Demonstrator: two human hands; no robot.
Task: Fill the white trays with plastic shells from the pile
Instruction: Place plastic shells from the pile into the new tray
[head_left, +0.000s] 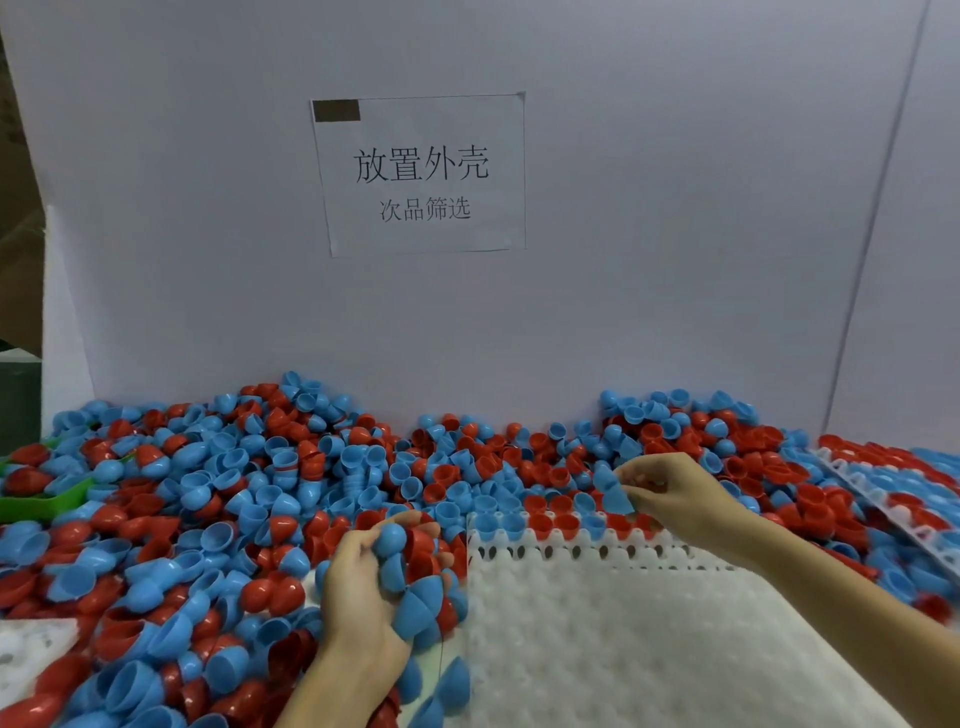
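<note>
Fingers of the left hand are curled round a handful of blue and red shells, held just left of the white tray that lies nearest on the worktop. Most of this tray's pockets hold nothing; only its far rows carry a mix of seated blue and red shells. Over that far edge, the right hand pinches a single blue shell between thumb and fingertips, just above the filled row. Beyond and to both sides spreads the pile of loose shells, reaching back to the white board. A second tray, already loaded, lies tilted at the far right. A green scoop sits half buried at the left. On the board hangs a paper sign with printed characters.
</note>
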